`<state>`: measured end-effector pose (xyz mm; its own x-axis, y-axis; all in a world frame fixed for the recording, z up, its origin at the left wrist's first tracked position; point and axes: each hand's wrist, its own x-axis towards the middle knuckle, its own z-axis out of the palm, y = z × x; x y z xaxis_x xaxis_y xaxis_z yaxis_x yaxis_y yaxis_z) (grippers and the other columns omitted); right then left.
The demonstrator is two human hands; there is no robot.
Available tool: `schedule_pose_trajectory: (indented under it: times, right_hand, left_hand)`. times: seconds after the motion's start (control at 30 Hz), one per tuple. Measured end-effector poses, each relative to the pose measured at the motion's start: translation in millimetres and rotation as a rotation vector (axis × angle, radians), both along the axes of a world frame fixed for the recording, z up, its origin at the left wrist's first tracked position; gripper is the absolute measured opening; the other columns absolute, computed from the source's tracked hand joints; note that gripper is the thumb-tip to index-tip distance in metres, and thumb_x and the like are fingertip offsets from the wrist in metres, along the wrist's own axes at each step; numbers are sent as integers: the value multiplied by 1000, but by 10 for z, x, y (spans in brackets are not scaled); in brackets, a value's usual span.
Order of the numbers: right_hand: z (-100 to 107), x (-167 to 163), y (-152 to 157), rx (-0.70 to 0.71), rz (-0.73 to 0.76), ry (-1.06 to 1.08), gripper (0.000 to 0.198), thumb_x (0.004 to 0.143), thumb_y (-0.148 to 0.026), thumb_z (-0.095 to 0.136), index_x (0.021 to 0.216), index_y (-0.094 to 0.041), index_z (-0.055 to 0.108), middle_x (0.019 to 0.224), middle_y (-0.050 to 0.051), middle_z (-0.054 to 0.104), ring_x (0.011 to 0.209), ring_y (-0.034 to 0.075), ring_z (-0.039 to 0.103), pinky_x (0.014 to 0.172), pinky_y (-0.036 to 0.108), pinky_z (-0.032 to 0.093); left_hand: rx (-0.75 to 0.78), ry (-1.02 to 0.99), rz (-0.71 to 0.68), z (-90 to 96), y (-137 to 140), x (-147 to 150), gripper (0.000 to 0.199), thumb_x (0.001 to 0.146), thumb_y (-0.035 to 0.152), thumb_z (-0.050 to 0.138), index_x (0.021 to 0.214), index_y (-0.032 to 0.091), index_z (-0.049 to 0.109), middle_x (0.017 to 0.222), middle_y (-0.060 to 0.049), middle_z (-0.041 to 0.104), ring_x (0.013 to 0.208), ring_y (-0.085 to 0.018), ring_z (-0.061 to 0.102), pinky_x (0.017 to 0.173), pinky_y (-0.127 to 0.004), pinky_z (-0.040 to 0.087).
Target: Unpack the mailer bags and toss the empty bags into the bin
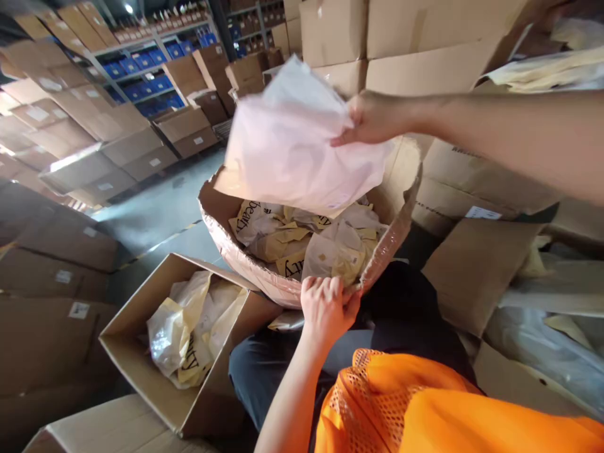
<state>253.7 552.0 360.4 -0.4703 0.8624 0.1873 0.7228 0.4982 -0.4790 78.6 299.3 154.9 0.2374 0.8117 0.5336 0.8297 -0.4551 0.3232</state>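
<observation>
My right hand (365, 119) pinches a pale pinkish plastic bag (292, 154) by its edge. Behind it a second, whiter sheet-like bag (302, 82) sticks up, seemingly in the same grip. Both hang over a big carton (255, 277) with a worn, bent rim. Fingers curled over the near rim of that carton, my left hand (328, 308) grips the cardboard. Inside lie several clear bags (335, 251) with cream card inserts, some printed with black letters such as "beauty". The held bags hide the carton's far side.
To the left of the big carton, a smaller open box (207, 377) holds similar clear bags (184, 333). Stacked cartons (51, 308) stand at the left, with more boxes (425, 38) behind. Open boxes of bagged goods (557, 340) crowd the right. Shelving with blue bins (146, 60) is farther back.
</observation>
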Motion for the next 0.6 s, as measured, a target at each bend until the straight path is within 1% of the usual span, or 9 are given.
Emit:
schedule_pose_trajectory:
  times: [0.07, 0.13, 0.17, 0.2, 0.27, 0.33, 0.37, 0.5, 0.6]
  right_hand:
    - [371, 131, -249, -2, 20, 127, 33, 70, -29, 76, 86, 0, 72, 62, -10, 63, 58, -1, 56, 59, 4, 40]
    - [655, 236, -455, -43, 169, 269, 42, 67, -23, 78, 104, -3, 71, 75, -10, 69, 65, 1, 62, 60, 7, 46]
    - [758, 273, -535, -90, 253, 327, 48, 67, -20, 79, 112, -6, 69, 84, -9, 72, 71, 4, 65, 63, 11, 50]
    - [832, 296, -597, -148, 324, 356, 54, 67, -16, 79, 120, -10, 67, 93, -7, 73, 78, 7, 68, 66, 17, 54]
    - [891, 299, -673, -248, 396, 332, 61, 72, -13, 78, 130, -14, 61, 108, -2, 73, 90, 13, 70, 73, 26, 58]
    - [839, 252, -698, -319, 364, 280, 58, 77, -8, 75, 132, -11, 58, 112, 3, 72, 95, 15, 70, 77, 29, 59]
    - [778, 217, -693, -350, 325, 264, 55, 78, -5, 73, 131, -8, 58, 110, 4, 73, 93, 15, 70, 76, 29, 59]
    - [443, 88, -597, -507, 180, 250, 50, 79, 7, 65, 128, -1, 52, 90, -1, 71, 79, 14, 70, 65, 33, 61]
    - [247, 62, -491, -525, 161, 265, 55, 79, 5, 66, 130, -2, 47, 84, -6, 68, 76, 13, 68, 62, 31, 61]
  left_hand:
    - [-127, -298, -16, 170, 36, 7, 50, 75, 42, 79, 115, 17, 61, 104, -13, 71, 95, -30, 67, 87, -43, 44]
    - [-242, -810, -31, 374, 117, 5, 80, 68, 49, 85, 136, 25, 50, 139, -15, 57, 123, -33, 57, 95, -43, 47]
    - [-297, -1082, -55, 472, 172, -2, 86, 64, 54, 87, 137, 29, 48, 146, -13, 51, 130, -32, 53, 97, -42, 49]
    - [-354, -1314, -98, 557, 234, -11, 89, 60, 60, 87, 136, 31, 50, 147, -11, 51, 132, -32, 51, 97, -40, 50]
    - [-467, -1585, -235, 665, 361, -26, 92, 49, 72, 85, 126, 30, 60, 136, -9, 60, 129, -33, 53, 96, -39, 53]
    - [-563, -1647, -348, 671, 466, -21, 89, 42, 74, 86, 116, 27, 68, 123, -10, 67, 127, -35, 56, 95, -40, 55]
    - [-598, -1646, -373, 640, 503, -10, 84, 43, 70, 87, 113, 26, 70, 119, -10, 69, 126, -36, 56, 95, -41, 55]
    - [-724, -1640, -314, 420, 539, 32, 65, 52, 54, 86, 106, 21, 73, 105, -11, 74, 122, -36, 60, 96, -41, 55]
    - [-772, -1621, -245, 308, 513, 12, 57, 55, 53, 86, 98, 17, 73, 95, -12, 75, 114, -36, 65, 92, -42, 56]
